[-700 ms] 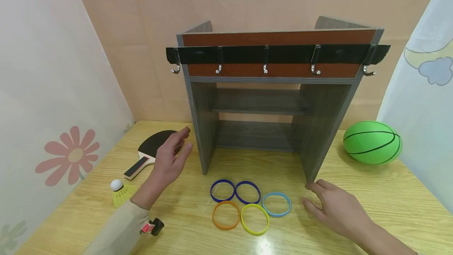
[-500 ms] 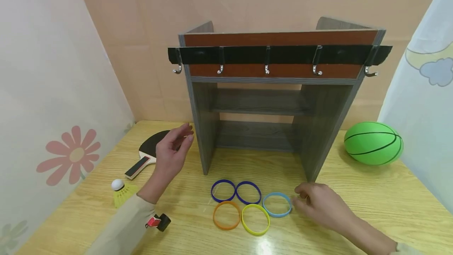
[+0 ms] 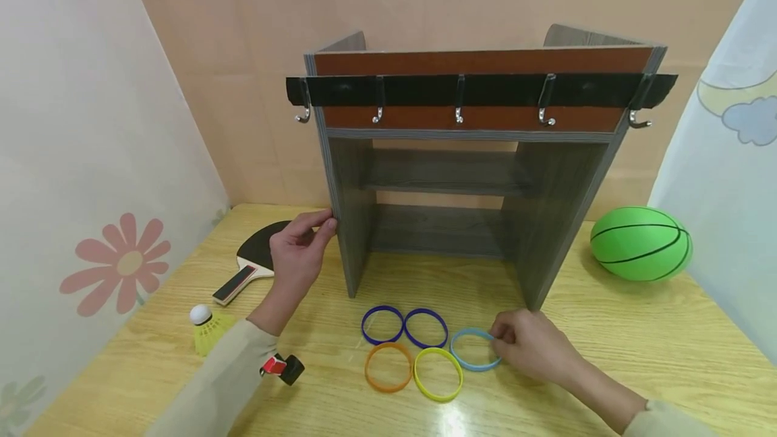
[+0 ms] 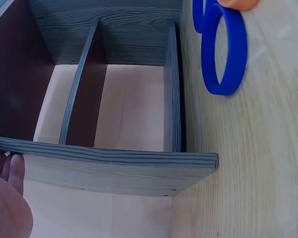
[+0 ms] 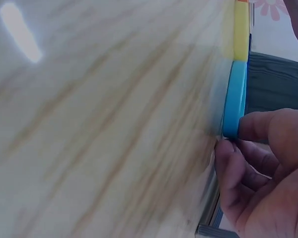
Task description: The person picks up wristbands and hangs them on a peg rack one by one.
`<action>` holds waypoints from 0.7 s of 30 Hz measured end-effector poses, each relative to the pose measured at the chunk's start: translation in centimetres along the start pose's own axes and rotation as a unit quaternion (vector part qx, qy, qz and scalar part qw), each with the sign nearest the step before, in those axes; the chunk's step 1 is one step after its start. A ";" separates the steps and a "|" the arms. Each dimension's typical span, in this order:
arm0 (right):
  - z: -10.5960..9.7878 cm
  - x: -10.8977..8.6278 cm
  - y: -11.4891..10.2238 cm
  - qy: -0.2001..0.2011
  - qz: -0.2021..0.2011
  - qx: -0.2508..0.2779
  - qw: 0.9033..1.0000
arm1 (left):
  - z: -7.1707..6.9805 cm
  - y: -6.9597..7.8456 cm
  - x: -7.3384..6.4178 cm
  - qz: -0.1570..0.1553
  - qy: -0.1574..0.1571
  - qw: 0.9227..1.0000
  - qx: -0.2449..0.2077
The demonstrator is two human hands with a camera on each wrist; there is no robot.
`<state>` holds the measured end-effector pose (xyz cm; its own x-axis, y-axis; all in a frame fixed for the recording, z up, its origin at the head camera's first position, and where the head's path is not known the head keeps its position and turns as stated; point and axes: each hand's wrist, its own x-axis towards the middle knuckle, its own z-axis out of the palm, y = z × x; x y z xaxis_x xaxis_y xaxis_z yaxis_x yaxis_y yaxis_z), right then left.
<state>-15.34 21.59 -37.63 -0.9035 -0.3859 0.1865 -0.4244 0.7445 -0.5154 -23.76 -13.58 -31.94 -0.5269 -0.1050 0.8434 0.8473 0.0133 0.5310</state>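
Note:
Several silicone wristbands lie on the wooden table: two dark blue ones, a left one (image 3: 365, 334) and a right one (image 3: 409, 336), an orange one (image 3: 388, 390), a yellow one (image 3: 438, 399) and a light blue one (image 3: 473, 367). My right hand (image 3: 534, 346) pinches the right edge of the light blue wristband between thumb and fingertips, the band lying flat. Behind them stands a grey wooden shelf (image 3: 449, 133) with a black strip of metal hooks. My left hand (image 3: 297, 251) touches the front edge of its left side panel (image 4: 119, 168), fingers lightly bent against the outer face.
A black table tennis bat (image 3: 255, 248) and a yellow shuttlecock (image 3: 209, 332) lie on the left. A green ball (image 3: 640, 243) sits on the right beside the shelf. Cloth-covered walls (image 3: 121, 120) close in the left, back and right sides.
My right hand has moved left from beside the shelf's right panel to the light blue wristband and taken its edge. My left hand has come right, up against the left panel.

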 end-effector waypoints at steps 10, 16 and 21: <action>-1.7 -0.2 0.6 -0.032 0.100 0.173 0.979 | 0.0 -1.0 -0.2 -0.020 0.013 1.000 -0.019; -3.6 0.2 0.0 -0.033 0.127 0.301 0.945 | 0.0 -1.1 -0.1 -0.022 0.021 0.999 -0.019; -5.2 1.0 -1.1 0.008 0.088 0.350 0.932 | 0.0 -1.0 0.0 -0.028 0.024 0.999 -0.020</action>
<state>-16.11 23.18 -32.49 -0.9586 -0.2792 0.0558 -0.1301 0.2554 -0.9580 -24.59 -13.63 -32.50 -0.5703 -0.1526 0.8071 0.8192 -0.0326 0.5726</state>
